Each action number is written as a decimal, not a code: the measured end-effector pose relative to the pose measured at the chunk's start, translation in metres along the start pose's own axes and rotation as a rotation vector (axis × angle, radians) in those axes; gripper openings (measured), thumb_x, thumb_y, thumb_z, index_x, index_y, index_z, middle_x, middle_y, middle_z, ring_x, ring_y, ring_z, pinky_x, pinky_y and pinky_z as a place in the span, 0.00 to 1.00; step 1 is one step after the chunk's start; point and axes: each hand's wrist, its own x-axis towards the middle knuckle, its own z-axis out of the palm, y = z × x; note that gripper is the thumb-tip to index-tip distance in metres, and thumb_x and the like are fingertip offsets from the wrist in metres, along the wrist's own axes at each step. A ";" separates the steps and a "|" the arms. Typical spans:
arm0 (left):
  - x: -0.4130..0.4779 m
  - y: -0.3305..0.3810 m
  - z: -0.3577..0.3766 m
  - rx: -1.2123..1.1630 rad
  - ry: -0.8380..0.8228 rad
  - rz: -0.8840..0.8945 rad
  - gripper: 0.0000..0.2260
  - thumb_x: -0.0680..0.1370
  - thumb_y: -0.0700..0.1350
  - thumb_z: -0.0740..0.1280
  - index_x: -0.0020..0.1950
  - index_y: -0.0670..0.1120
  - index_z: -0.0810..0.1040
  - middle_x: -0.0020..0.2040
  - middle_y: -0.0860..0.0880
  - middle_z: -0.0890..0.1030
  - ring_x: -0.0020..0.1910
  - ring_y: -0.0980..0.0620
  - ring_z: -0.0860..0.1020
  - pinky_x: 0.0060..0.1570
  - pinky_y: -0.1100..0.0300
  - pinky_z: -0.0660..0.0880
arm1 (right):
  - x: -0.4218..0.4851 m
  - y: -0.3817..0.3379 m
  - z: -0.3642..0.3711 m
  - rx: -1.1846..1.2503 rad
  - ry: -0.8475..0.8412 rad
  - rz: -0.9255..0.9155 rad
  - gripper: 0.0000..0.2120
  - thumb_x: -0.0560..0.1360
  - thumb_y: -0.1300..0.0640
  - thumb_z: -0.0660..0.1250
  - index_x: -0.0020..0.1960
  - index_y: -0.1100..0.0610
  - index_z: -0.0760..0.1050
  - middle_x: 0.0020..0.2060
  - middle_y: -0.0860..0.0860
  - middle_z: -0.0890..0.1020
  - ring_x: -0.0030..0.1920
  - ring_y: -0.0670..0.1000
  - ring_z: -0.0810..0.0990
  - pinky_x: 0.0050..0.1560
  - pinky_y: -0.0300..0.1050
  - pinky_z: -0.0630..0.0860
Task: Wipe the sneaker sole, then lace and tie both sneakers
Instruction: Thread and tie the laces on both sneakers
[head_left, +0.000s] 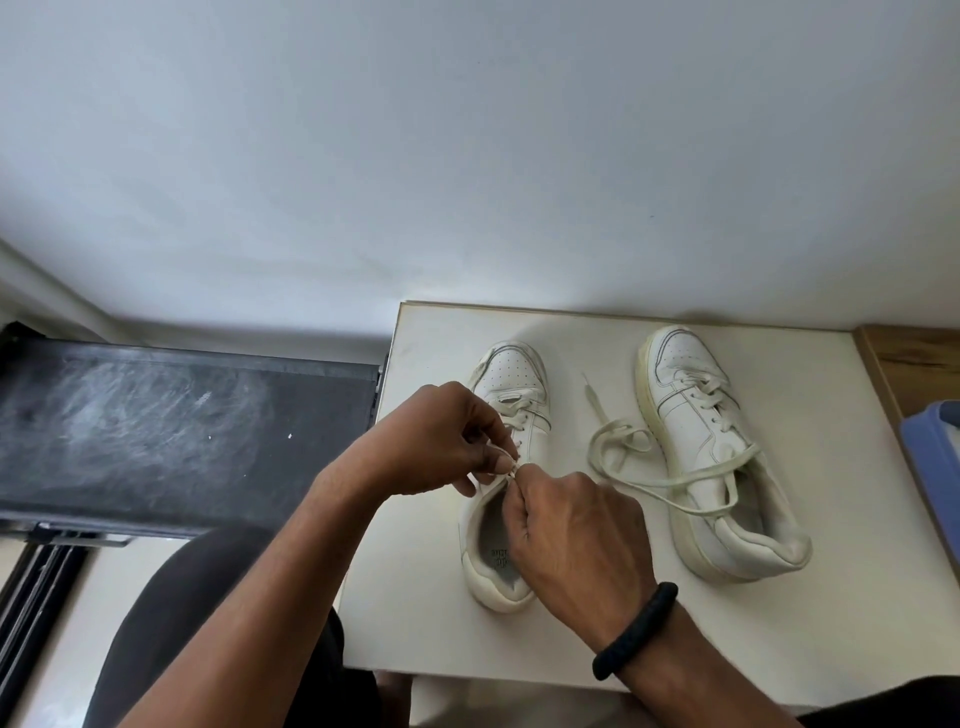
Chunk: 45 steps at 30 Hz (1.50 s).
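Two white sneakers stand on a small white table (426, 545), toes pointing away from me. Over the left sneaker (511, 379) my left hand (441, 436) and my right hand (576, 535) meet above the tongue, each pinching a white lace end (511, 470) near the top eyelets. My right wrist wears a black band. The right sneaker (701, 431) is laced but untied; its loose lace (618, 447) trails in loops across the table between the shoes and over its opening.
A black, scuffed flat surface (182, 431) lies to the left of the table. A wooden edge (909, 364) and a blue container (935, 452) sit at the far right. A pale wall rises behind. My dark-clothed knee (208, 597) is below left.
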 end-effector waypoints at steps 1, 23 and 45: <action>0.000 0.000 0.000 0.000 0.000 0.003 0.03 0.77 0.39 0.76 0.49 0.44 0.88 0.34 0.51 0.85 0.38 0.52 0.86 0.41 0.58 0.85 | 0.000 0.001 0.001 0.000 -0.003 -0.003 0.14 0.74 0.49 0.62 0.31 0.51 0.71 0.19 0.47 0.70 0.17 0.48 0.64 0.23 0.37 0.55; -0.003 0.004 0.007 0.126 -0.008 -0.024 0.06 0.82 0.39 0.68 0.51 0.48 0.84 0.42 0.47 0.85 0.44 0.47 0.86 0.41 0.54 0.86 | 0.008 0.003 -0.022 0.178 -0.267 0.143 0.11 0.80 0.43 0.60 0.47 0.49 0.74 0.43 0.49 0.82 0.44 0.54 0.83 0.43 0.45 0.78; -0.008 0.004 0.002 -0.005 -0.009 -0.003 0.06 0.79 0.37 0.72 0.50 0.45 0.88 0.37 0.51 0.85 0.38 0.56 0.85 0.40 0.62 0.83 | 0.012 0.013 -0.002 0.437 -0.078 0.176 0.12 0.72 0.54 0.75 0.37 0.50 0.72 0.35 0.43 0.80 0.37 0.47 0.79 0.35 0.43 0.73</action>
